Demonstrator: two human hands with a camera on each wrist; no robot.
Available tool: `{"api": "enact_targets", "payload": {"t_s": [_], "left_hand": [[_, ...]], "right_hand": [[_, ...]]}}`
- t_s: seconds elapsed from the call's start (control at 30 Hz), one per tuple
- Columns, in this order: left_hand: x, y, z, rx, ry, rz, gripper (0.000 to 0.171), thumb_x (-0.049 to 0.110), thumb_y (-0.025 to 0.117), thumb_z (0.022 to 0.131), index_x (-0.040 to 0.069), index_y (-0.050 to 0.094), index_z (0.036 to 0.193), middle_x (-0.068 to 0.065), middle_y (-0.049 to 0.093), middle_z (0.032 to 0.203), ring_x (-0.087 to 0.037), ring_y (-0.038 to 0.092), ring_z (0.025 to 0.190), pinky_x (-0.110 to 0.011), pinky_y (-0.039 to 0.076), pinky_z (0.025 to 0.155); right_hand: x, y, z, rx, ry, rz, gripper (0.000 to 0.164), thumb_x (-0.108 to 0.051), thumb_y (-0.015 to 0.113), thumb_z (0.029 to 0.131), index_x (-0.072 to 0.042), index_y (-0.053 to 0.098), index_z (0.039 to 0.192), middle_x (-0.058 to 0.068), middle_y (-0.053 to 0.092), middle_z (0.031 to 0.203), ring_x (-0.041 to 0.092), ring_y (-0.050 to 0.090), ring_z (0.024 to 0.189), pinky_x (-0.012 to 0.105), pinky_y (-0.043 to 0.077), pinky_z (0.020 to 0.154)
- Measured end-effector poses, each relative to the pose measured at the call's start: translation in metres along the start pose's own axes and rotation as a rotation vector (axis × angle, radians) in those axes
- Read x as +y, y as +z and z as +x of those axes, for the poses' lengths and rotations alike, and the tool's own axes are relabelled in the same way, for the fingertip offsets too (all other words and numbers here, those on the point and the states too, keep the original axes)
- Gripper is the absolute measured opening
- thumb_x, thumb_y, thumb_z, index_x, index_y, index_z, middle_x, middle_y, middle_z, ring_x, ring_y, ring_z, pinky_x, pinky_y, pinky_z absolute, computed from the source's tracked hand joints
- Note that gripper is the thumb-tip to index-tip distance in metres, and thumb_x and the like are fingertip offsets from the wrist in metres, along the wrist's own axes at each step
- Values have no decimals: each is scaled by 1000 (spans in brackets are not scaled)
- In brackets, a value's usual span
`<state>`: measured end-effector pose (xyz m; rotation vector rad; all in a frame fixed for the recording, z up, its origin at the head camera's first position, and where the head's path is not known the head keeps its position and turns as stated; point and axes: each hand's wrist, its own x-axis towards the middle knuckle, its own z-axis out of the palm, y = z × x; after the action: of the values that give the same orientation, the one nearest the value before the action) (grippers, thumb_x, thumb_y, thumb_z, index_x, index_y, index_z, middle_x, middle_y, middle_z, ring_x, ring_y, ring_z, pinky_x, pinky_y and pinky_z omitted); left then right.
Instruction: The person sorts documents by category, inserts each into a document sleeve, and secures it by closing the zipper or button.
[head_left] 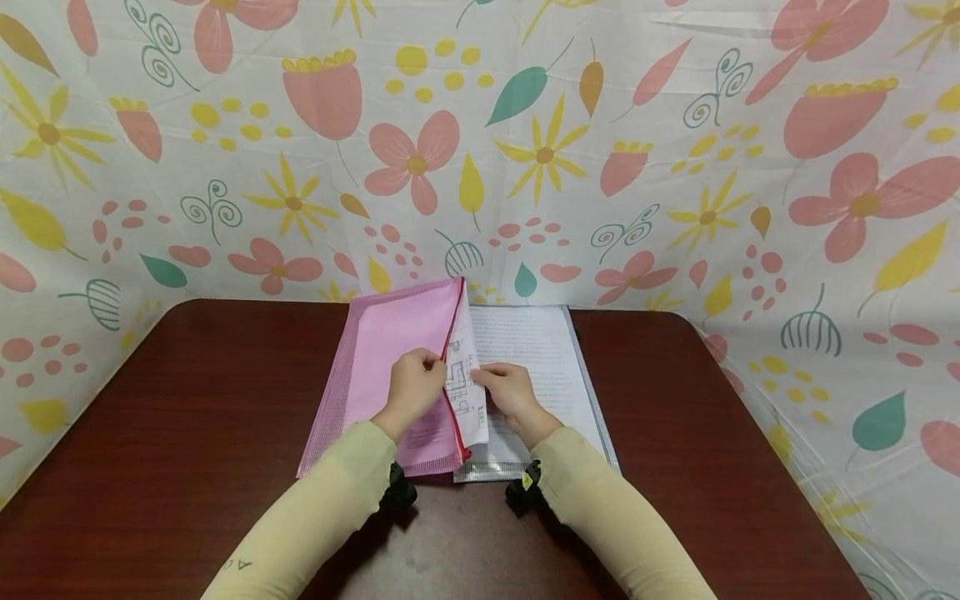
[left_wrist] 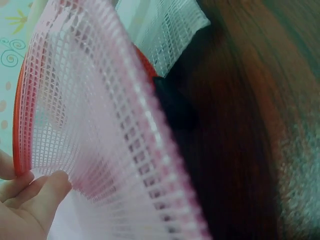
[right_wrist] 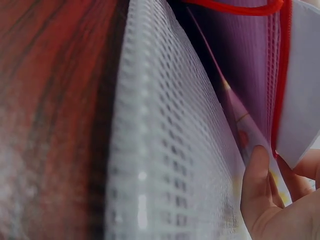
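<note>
A pink mesh zipper pouch (head_left: 375,342) lies at the table's far side, its red-zipped edge lifted. My left hand (head_left: 415,385) pinches that edge; in the left wrist view the left hand's thumb and fingers (left_wrist: 52,192) grip the mesh beside the red zipper (left_wrist: 18,120). White paper (head_left: 474,421) printed with line drawings sticks out of the pouch's opening on the right. My right hand (head_left: 513,396) holds the paper's outer edge between thumb and fingers, and the right wrist view shows the right hand (right_wrist: 282,210) at the paper's lower corner (right_wrist: 302,85).
Under the paper and my right hand lies a clear mesh pouch (head_left: 588,392) with a printed sheet (head_left: 525,342) inside. Both pouches rest on a dark brown table (head_left: 187,400). A flower-patterned cloth (head_left: 540,208) hangs behind the table and along its sides.
</note>
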<state>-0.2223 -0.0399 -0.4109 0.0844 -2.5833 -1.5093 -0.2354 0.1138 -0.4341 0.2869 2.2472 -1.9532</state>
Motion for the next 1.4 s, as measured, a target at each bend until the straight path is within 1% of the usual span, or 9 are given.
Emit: {"api": "enact_targets", "payload": {"t_s": [0.2,0.53,0.67,0.87,1.03,1.13,1.23,1.3,1.4], "left_hand": [[-2,0,1,5,-40,-54,20,12,52,87,1,68,91,-11,65,84,-21,58,78,-28,47,66],[1,0,1,16,-33,-69,19,12,53,87,0,68,91,-11,65,84,-20,58,78,-26,46,65],[2,0,1,16,-28,-68,19,12,53,88,1,69,91,-12,65,84,-20,58,78,-26,46,65],[3,0,0,20,-20,-60,19,11,54,87,1,69,91,-12,66,84,-21,58,77,-25,46,64],[2,1,1,22,-12,-63,19,11,54,86,1,69,92,-12,67,84,-20,59,76,-25,47,62],[0,1,2,19,-22,-73,20,12,55,87,1,69,94,-12,67,86,-21,60,78,-26,48,64],[-2,1,3,17,-35,-73,20,13,55,88,2,70,96,-12,68,88,-21,61,81,-27,49,67],[-2,2,3,13,-37,-73,21,13,55,88,2,70,98,-13,68,90,-22,61,82,-28,50,69],[-3,2,4,4,-33,-64,22,14,55,89,2,69,99,-13,69,91,-23,62,84,-32,51,73]], "right_hand": [[-2,1,-2,-3,-13,-15,28,-19,66,87,-2,69,109,10,69,89,9,61,61,26,54,55],[-2,9,-4,-23,-61,-33,25,-16,68,85,0,71,103,13,71,92,7,60,58,25,54,56],[-2,13,-3,-11,-89,-85,24,-18,68,85,-1,73,101,11,71,96,7,58,71,21,50,60],[-1,19,-3,3,-133,-131,21,-17,70,83,0,74,96,13,71,104,15,60,93,21,48,74],[-2,20,-4,-6,-130,-154,23,-18,69,84,-1,73,99,12,70,103,14,60,91,22,48,75],[-3,21,-10,-38,-138,-141,36,-18,66,86,-1,63,118,17,66,108,17,61,90,24,50,74],[-2,20,-21,-114,-139,-112,56,-19,60,91,-3,38,140,23,61,116,21,64,91,29,54,74],[-1,20,-28,-178,-103,-84,65,-22,56,94,-7,22,147,26,59,117,21,65,88,33,56,72],[1,17,-38,-263,-14,-20,69,-26,51,96,-10,10,150,21,60,107,18,64,75,34,56,63]]}}
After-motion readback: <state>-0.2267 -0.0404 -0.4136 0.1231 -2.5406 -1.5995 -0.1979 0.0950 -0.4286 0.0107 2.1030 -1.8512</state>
